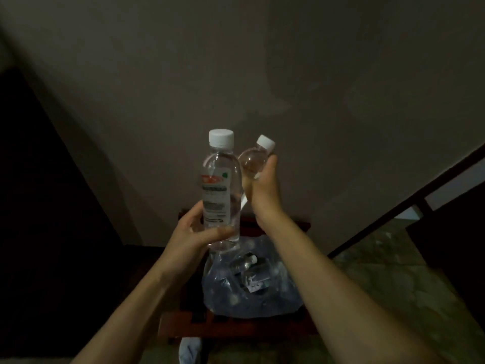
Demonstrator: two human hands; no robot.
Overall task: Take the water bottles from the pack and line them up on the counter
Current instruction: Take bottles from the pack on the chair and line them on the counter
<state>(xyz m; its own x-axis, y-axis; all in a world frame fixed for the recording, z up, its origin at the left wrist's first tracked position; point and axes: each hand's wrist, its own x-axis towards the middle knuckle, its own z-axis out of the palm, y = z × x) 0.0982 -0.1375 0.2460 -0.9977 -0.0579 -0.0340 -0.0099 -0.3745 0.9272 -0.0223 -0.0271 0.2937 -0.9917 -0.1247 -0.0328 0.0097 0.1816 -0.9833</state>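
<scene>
head view, 2 bottles (220, 185) held, 1 pack (252, 285)

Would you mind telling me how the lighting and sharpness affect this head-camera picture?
Head view: dim throughout, the left side nearly black; the upright bottle in the left hand is clearest, its label text unreadable; the plastic pack below is murky; wide-angle distortion bends the edges.

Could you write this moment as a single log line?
left hand: holds upright bottle | right hand: holds tilted bottle | pack: torn open on slatted stand, bottles inside | counter: not seen
</scene>
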